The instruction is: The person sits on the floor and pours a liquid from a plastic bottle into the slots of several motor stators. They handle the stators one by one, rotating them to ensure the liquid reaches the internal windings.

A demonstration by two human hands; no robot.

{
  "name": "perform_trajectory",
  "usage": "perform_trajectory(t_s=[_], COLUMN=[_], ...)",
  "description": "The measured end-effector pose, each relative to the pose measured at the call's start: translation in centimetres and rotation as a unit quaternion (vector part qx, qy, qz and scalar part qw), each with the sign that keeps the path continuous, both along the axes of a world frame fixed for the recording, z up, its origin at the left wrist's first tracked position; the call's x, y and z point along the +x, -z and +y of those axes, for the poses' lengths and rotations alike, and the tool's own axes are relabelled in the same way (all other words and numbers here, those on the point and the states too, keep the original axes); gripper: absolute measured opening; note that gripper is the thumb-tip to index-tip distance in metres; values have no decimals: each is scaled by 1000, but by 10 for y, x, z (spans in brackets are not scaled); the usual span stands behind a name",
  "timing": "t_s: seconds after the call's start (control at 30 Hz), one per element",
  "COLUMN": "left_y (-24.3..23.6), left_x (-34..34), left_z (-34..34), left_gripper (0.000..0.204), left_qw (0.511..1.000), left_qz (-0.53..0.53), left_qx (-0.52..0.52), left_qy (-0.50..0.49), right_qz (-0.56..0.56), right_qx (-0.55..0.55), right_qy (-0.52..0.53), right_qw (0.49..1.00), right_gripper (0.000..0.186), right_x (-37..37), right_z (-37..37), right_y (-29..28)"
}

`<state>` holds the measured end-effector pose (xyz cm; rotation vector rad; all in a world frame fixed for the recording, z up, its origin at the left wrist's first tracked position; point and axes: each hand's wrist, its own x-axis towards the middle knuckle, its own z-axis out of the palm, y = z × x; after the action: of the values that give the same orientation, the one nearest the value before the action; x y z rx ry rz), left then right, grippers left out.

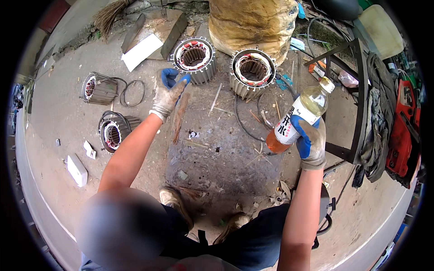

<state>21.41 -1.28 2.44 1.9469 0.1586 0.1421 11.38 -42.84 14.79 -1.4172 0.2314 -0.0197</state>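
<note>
My right hand (312, 142), in a white glove with blue-coated fingers, is wrapped round a clear plastic bottle (296, 118). The bottle tilts with its capped end up and to the right, and reddish-brown liquid sits in its lower end. In a matching glove, my left hand (167, 95) is raised with thumb and fingers apart and nothing visible between them. Just beyond it stands a motor stator (205, 74) with white and red windings. A second upright stator (246, 90) stands to the right of that one, left of the bottle.
Two more stators, one (101, 92) behind the other (113, 135), lie at the left with black cables. A stuffed yellowish sack (251, 27) stands at the back. To the right are a black metal frame (359, 99) and a red tool case (403, 131). White paper (141, 52) lies back left.
</note>
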Motion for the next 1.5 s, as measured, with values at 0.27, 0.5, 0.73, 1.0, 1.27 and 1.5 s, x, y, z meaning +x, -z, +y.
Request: perform_trajectory(t_s=[0.27,0.5,0.73,1.0,1.27,1.5], left_y=[45,49,23,19,13,8], left_x=[46,86,67,42,13,-17], left_z=[27,27,-10,-14,-65,-112], left_gripper=[118,78,81,101,82,111], left_qw=[992,982,979,974,981,959], left_qz=[18,29,-33,31,29,11], left_qx=[94,54,143,161,187,234], left_qy=[79,178,138,159,-43,-162], right_qz=[21,37,34,23,31,16], right_qx=[22,-26,-28,-25,16,-14], right_qy=[50,17,28,10,0,-72], right_qw=[998,999,999,999,999,997], right_gripper=[80,83,79,66,54,46], right_x=[-59,-79,-99,-103,-107,-83], right_z=[32,30,27,31,25,31], right_y=[-13,-30,-41,-49,-42,-39])
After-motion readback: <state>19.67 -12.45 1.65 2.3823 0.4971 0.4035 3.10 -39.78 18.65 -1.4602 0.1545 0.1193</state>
